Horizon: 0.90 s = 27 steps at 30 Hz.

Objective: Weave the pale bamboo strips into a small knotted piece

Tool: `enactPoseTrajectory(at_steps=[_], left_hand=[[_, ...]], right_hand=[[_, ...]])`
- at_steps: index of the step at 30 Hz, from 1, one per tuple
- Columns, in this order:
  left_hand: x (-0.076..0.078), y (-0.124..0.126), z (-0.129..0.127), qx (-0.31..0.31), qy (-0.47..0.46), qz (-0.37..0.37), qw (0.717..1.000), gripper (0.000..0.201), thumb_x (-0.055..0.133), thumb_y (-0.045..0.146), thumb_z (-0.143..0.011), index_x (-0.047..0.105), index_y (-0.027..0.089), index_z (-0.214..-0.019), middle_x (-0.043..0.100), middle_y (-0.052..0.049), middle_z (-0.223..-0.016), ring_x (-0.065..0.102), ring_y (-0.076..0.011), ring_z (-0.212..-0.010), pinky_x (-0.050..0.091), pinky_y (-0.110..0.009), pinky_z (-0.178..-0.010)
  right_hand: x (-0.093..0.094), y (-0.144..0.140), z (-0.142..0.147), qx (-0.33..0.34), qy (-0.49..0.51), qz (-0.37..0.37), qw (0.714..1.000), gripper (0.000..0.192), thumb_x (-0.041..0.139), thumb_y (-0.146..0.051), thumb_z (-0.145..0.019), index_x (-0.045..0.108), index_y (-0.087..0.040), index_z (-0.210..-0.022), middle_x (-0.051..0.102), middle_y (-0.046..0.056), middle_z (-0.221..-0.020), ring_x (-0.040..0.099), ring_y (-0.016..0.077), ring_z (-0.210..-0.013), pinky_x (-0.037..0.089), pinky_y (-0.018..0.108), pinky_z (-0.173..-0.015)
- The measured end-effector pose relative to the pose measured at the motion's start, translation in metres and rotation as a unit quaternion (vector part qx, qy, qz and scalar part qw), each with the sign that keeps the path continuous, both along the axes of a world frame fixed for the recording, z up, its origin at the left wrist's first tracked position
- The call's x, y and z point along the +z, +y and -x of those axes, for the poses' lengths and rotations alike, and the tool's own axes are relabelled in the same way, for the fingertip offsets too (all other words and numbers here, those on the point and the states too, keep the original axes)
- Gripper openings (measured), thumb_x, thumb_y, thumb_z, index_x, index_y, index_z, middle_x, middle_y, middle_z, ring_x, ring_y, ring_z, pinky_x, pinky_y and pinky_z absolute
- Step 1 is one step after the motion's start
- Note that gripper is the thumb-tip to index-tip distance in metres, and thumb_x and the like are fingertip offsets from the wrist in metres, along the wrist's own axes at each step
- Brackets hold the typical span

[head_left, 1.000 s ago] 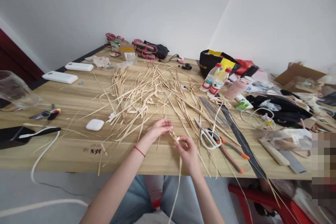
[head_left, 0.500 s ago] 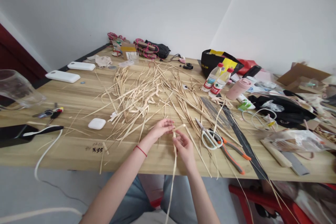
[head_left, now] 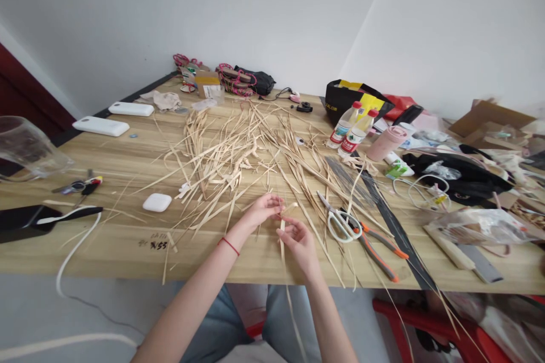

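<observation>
A long pale flat strip (head_left: 283,249), like straw or split bamboo, runs between my hands and hangs over the table's front edge toward my lap. My left hand (head_left: 266,209), with a red cord on its wrist, pinches the strip's upper part, where a short end curls to the right. My right hand (head_left: 299,243) sits just below and to the right, its thumb and fingers closed on the same strip. The fingertips partly hide how the strip is bent. Beyond my hands spreads a loose heap of similar strips (head_left: 221,153).
Scissors (head_left: 340,224) and orange-handled pliers (head_left: 378,255) lie right of my hands. Two bottles (head_left: 355,135), a pink cup (head_left: 387,143) and a black-yellow bag (head_left: 357,101) stand farther right. A white case (head_left: 157,202) and a black box with a white cable (head_left: 25,221) lie left.
The strip's hanging tail has swung from left to right below the table edge. Its curled upper end sits slightly lower and shorter. Both hands stay nearly in place.
</observation>
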<state>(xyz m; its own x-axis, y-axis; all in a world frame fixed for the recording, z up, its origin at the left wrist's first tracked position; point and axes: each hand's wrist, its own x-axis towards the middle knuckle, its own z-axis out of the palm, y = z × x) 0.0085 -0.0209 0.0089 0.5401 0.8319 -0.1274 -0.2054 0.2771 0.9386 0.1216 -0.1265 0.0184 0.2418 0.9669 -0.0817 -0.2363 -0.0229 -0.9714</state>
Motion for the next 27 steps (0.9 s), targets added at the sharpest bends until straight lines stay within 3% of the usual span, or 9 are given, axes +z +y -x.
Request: enactPoseTrajectory(at_steps=[8,17,27], left_hand=[[0.001,0.0,0.001,-0.009,0.003,0.009,1.0,0.033,0.075,0.024,-0.064,0.059,0.014,-0.091,0.061,-0.006,-0.091,0.059,-0.0158,-0.086,0.049,-0.026,-0.071],[-0.003,0.004,0.001,0.017,-0.006,0.03,0.999,0.039,0.078,0.024,-0.061,0.059,0.015,-0.094,0.062,-0.006,-0.092,0.06,-0.0141,-0.081,0.05,-0.027,-0.07],[-0.004,0.005,0.002,0.018,-0.016,0.048,0.999,0.036,0.077,0.02,-0.062,0.06,0.015,-0.093,0.062,-0.005,-0.089,0.061,-0.0131,-0.077,0.052,-0.028,-0.07]], right_hand=[[0.005,-0.004,-0.003,0.028,0.03,0.003,0.999,0.044,0.077,-0.033,-0.061,0.055,-0.021,-0.097,0.057,-0.004,-0.064,0.055,0.0115,-0.052,0.046,0.026,-0.054],[0.02,-0.006,-0.009,0.03,0.064,0.001,0.997,0.032,0.077,-0.038,-0.061,0.051,-0.02,-0.068,0.047,-0.004,-0.062,0.046,0.0091,-0.052,0.042,0.022,-0.051],[0.016,-0.015,-0.008,0.071,0.06,0.01,0.996,0.027,0.076,-0.033,-0.064,0.053,-0.021,-0.075,0.053,-0.004,-0.066,0.049,0.01,-0.054,0.043,0.024,-0.055]])
